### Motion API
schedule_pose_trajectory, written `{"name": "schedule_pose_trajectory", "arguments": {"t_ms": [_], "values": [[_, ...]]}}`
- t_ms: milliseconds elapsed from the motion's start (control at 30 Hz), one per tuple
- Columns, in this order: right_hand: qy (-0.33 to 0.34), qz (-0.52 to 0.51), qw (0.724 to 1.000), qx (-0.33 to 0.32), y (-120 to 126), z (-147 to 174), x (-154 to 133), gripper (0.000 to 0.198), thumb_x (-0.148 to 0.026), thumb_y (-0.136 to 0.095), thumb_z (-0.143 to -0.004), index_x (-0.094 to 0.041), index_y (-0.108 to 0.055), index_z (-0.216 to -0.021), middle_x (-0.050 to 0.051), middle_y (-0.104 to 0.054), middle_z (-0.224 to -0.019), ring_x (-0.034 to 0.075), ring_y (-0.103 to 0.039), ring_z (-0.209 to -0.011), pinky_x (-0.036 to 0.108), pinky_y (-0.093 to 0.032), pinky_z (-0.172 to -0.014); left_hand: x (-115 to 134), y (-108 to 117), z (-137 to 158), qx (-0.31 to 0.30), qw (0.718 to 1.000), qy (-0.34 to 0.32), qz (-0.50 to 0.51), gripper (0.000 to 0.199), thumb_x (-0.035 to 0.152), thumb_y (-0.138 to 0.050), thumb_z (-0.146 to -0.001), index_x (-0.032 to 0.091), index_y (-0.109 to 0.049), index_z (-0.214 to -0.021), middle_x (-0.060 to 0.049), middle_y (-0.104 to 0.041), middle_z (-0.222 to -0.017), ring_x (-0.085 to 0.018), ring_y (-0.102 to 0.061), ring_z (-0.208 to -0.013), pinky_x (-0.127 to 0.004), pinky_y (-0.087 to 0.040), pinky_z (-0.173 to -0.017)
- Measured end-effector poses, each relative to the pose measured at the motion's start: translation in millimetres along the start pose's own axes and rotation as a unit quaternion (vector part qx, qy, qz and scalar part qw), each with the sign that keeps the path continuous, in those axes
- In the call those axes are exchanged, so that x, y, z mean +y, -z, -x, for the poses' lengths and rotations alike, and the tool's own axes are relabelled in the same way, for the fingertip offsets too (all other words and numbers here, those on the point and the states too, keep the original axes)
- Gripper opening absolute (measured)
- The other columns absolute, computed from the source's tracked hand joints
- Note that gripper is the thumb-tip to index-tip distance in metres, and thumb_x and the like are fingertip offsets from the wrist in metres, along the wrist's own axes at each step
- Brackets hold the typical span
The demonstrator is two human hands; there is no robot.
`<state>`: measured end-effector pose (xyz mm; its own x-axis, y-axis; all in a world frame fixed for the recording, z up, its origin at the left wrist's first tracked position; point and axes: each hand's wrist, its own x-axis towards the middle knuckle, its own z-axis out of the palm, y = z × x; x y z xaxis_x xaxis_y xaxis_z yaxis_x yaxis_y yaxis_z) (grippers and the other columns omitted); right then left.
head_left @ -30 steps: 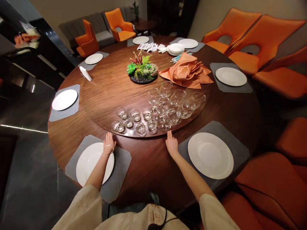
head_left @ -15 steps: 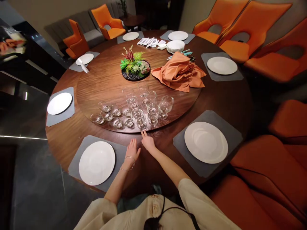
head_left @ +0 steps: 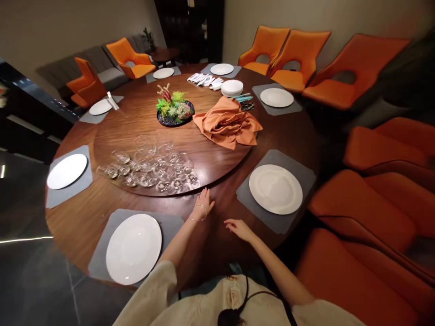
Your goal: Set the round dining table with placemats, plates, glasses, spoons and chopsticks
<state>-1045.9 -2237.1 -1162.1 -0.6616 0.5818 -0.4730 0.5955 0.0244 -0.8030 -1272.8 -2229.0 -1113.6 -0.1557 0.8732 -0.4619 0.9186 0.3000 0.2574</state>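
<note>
My left hand (head_left: pixel 204 203), with thin bracelets at the wrist, lies with fingers stretched out at the near rim of the wooden turntable (head_left: pixel 224 166). Its fingertips meet that rim. Lower and to the right, my right hand (head_left: pixel 239 229) is over the bare outer table, fingers loosely bent and holding nothing visible. Stemmed glasses and small glass cups (head_left: pixel 163 172) stand crowded on the near left part of the turntable, somewhat blurred. Behind them are a planted centrepiece (head_left: pixel 175 108) in a black dish and a heap of orange cloth napkins (head_left: pixel 227 122).
White plates (head_left: pixel 134 249) on grey placemats (head_left: pixel 102 253) ring the table. A plate stack (head_left: pixel 232 87), white wrapped bundles (head_left: pixel 205 80) and teal-handled utensils (head_left: pixel 244 98) lie at the back. Orange chairs (head_left: pixel 356 199) stand along the right side.
The turntable has turned, carrying the glasses leftward. My left hand has shifted right to its rim; my right hand has drawn back toward me from the glasses. The view has swung right.
</note>
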Motion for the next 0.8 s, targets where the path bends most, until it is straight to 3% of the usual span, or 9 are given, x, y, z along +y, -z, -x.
{"name": "schedule_pose_trajectory", "arguments": {"t_ms": [167,333,533,700,800], "values": [[-0.075,-0.113,0.991,0.004,48,41,64,0.044,-0.038,-0.046,-0.083,-0.015,-0.068,-0.114,0.009,-0.073,-0.097,0.019,-0.069,-0.075,0.034,-0.053,-0.074,36,5,-57,0.021,0.999,0.039,-0.028,0.069,0.030,-0.047,-0.089,0.007,-0.025,-0.151,-0.020,-0.020,-0.158,-0.028,-0.021,-0.147,-0.043,-0.027,-0.117],[-0.056,-0.086,0.994,-0.038,124,65,105,0.041,-0.035,-0.046,-0.081,-0.016,-0.070,-0.109,0.007,-0.073,-0.092,0.018,-0.068,-0.073,0.035,-0.053,-0.077,73,-4,-91,0.075,0.986,0.148,-0.019,0.067,0.029,-0.044,-0.090,0.005,-0.027,-0.150,-0.023,-0.018,-0.158,-0.031,-0.020,-0.147,-0.049,-0.028,-0.114],[-0.061,-0.093,0.989,-0.096,226,65,112,0.045,-0.040,-0.053,-0.078,-0.015,-0.066,-0.113,0.008,-0.074,-0.095,0.019,-0.069,-0.075,0.037,-0.052,-0.082,103,-11,-90,0.071,0.970,0.232,0.030,0.069,0.031,-0.044,-0.090,0.008,-0.024,-0.152,-0.020,-0.017,-0.159,-0.031,-0.018,-0.147,-0.053,-0.027,-0.114],[-0.120,-0.117,0.984,-0.066,278,30,107,0.045,-0.043,-0.057,-0.078,-0.018,-0.065,-0.114,0.011,-0.072,-0.104,0.020,-0.070,-0.082,0.034,-0.053,-0.073,112,-10,-95,0.064,0.972,0.222,0.045,0.069,0.032,-0.046,-0.089,0.011,-0.026,-0.152,-0.019,-0.017,-0.159,-0.030,-0.021,-0.146,-0.053,-0.028,-0.113],[-0.109,-0.171,0.978,-0.043,315,5,97,0.043,-0.044,-0.058,-0.081,-0.019,-0.065,-0.115,0.013,-0.069,-0.115,0.021,-0.070,-0.090,0.033,-0.055,-0.075,116,-9,-103,0.080,0.967,0.240,0.035,0.067,0.032,-0.044,-0.090,0.011,-0.026,-0.152,-0.019,-0.018,-0.159,-0.030,-0.021,-0.146,-0.053,-0.028,-0.113]]}}
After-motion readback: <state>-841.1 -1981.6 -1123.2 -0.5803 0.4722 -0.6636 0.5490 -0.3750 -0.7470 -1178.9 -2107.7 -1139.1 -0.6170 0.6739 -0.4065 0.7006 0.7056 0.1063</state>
